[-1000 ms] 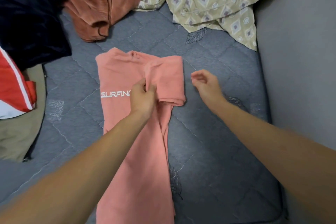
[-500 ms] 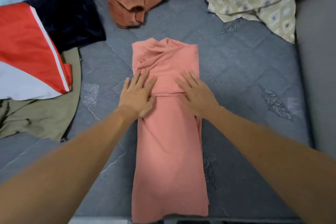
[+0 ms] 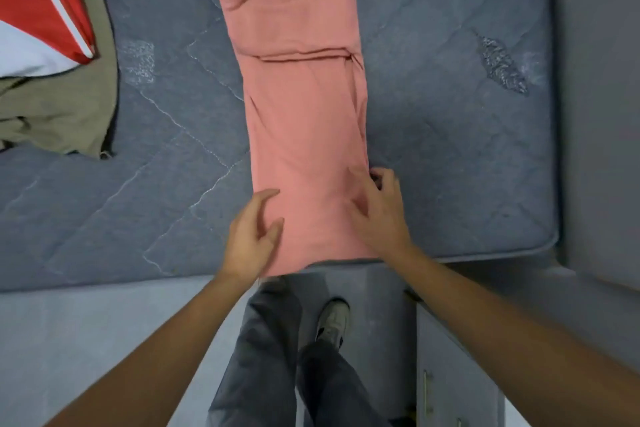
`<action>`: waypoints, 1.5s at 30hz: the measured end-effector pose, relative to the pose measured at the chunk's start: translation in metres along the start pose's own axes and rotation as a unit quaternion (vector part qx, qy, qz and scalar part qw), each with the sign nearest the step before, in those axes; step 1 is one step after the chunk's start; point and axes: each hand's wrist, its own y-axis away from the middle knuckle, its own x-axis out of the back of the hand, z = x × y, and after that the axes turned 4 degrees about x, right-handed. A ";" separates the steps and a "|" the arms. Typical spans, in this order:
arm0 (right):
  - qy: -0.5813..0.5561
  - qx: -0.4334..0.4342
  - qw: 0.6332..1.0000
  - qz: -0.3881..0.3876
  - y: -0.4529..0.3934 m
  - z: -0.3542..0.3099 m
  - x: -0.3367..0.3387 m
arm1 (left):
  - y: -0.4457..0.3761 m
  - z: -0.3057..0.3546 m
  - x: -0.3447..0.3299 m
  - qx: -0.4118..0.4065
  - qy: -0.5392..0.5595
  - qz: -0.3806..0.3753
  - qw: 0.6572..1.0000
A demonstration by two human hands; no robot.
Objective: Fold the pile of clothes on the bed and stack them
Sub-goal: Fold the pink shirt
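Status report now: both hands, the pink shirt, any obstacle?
Both hands open, at near end of pink shirt. Shirt folded narrow, lying flat on bed. No obstacle.

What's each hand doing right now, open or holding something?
Left hand: open, fingers relaxed at the left edge of the pink shirt.
Right hand: open, fingers spread on the shirt's right edge.

bare mattress [image 3: 450, 135] right, clothes heap [image 3: 52, 90] left
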 end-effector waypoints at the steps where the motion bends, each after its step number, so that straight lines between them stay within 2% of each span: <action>1: -0.042 -0.018 0.999 -0.012 0.013 0.000 -0.004 | 0.010 -0.005 -0.004 0.011 0.017 -0.010 1.000; 4: -0.135 -0.041 0.989 -0.053 0.047 0.003 -0.007 | 0.034 -0.014 -0.010 0.022 0.036 -0.018 0.999; 7: -0.176 -0.045 0.983 -0.010 0.067 0.010 0.001 | 0.053 -0.016 -0.009 0.027 0.054 0.019 0.998; 9: -0.183 -0.053 0.981 -0.020 0.073 0.017 0.010 | 0.063 -0.016 -0.005 0.024 0.063 0.032 0.997; 13: -0.163 -0.029 0.973 -0.159 0.081 0.031 0.035 | 0.078 -0.019 0.007 0.068 0.108 -0.022 0.992; 16: -0.067 0.031 0.977 -0.199 0.074 0.040 0.044 | 0.084 -0.024 0.018 0.055 0.042 -0.075 0.995; 18: 0.004 0.078 0.981 -0.175 0.066 0.043 0.045 | 0.080 -0.029 0.021 0.006 -0.060 -0.069 0.996; 20: 0.017 0.105 0.985 -0.137 0.061 0.043 0.043 | 0.071 -0.034 0.020 -0.046 -0.154 -0.028 0.987; 23: 0.007 0.116 0.990 -0.083 0.056 0.040 0.041 | 0.057 -0.032 0.019 -0.082 -0.204 0.031 0.975; 28: -0.027 0.122 0.989 -0.084 0.036 0.036 0.043 | 0.034 -0.013 0.026 -0.096 -0.109 0.061 0.988; 32: -0.040 0.087 0.995 -0.041 0.009 0.033 0.050 | 0.011 0.003 0.034 -0.040 -0.005 0.061 0.997; 36: -0.158 0.014 0.985 -0.063 -0.020 0.018 0.061 | -0.012 0.018 0.037 0.032 0.134 0.050 0.989; 40: -0.196 -0.104 0.973 -0.067 -0.036 0.014 0.055 | -0.036 0.017 0.037 0.061 0.118 0.056 0.990; 45: -0.144 -0.139 0.979 0.038 -0.049 0.013 0.045 | -0.055 0.025 0.037 -0.002 0.108 0.099 0.989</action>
